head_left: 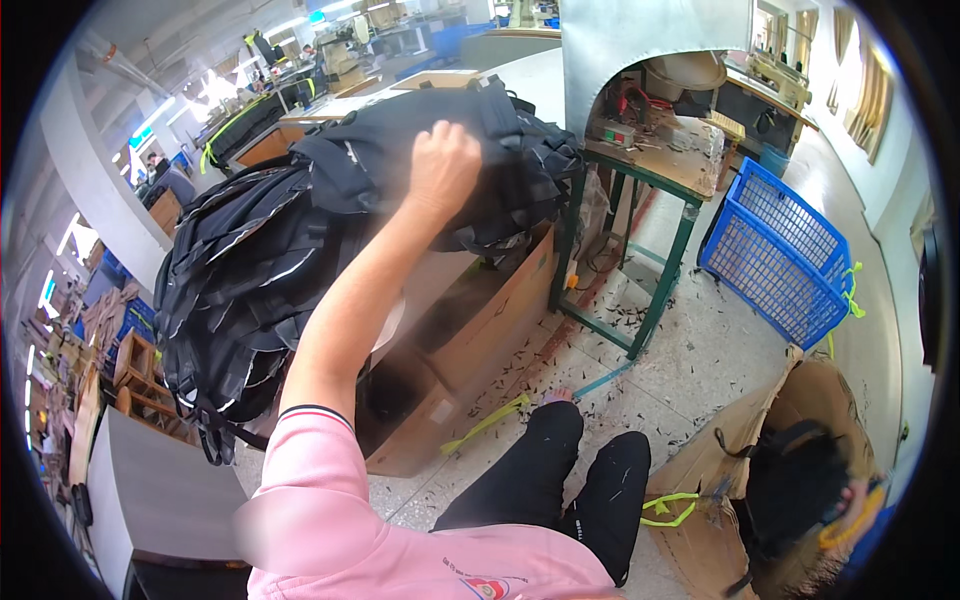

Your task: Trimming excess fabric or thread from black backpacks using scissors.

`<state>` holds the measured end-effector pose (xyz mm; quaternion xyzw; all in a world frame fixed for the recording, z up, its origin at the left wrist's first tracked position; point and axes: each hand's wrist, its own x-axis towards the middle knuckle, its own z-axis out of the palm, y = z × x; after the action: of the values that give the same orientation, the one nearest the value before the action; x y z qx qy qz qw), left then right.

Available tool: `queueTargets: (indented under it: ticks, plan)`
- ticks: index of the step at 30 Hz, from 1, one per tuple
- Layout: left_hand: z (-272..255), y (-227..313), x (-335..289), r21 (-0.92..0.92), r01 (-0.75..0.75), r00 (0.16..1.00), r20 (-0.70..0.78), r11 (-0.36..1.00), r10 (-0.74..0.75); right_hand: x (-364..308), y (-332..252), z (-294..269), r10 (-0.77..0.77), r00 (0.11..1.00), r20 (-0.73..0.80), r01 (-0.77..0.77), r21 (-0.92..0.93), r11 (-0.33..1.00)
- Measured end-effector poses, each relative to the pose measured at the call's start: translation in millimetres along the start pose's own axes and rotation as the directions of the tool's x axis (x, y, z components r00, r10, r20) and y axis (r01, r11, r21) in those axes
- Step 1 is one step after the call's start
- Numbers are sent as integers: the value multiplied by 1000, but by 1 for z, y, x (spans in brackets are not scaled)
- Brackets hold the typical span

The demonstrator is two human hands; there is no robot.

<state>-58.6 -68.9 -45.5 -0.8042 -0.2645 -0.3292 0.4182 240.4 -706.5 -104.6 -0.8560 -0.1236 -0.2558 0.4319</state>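
where the left hand (445, 165) reaches: a heap of black bags (330, 190), left of centre and toward the far side, with the hand over its upper part.
grip: the fingers are curled, but blur and angle leave me unable to tell whether they close on cloth or are only loosely bent.
arm: stretched well out, probably because the top of the heap lies away from the body.
heap shape: the bags overlap and droop on the left, straps hanging low; soft cloth with little to stiffen it would likely settle so.
right hand: not seen, so i cannot tell its grip.
cardboard box (500, 320): on the near side of the heap, dark inside, its top open.
green stand (655, 280): right of the heap, bearing a small switch box (612, 134); its legs lift the worktop off the scrap-strewn floor (690, 370).
blue crate (780, 265): farther right, on the floor.
open carton (690, 470): near right, a black item (795, 480) inside, seemingly contained by the walls.
yellow-green strip (485, 423): loose on the floor, near the box.
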Motion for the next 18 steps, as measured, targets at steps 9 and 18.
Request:
queueTargets:
  ticks: [9, 18]
  plan:
    - [-160, 102, -53, -483, -56, 945, -309, 874, -111, -88, -187, 189, -369, 525, 767, -642, 642, 420]
    - [-223, 214, -167, -970, 195, 920, 231, 143, 315, -119, -185, 209, -359, 431, 828, -675, 559, 481]
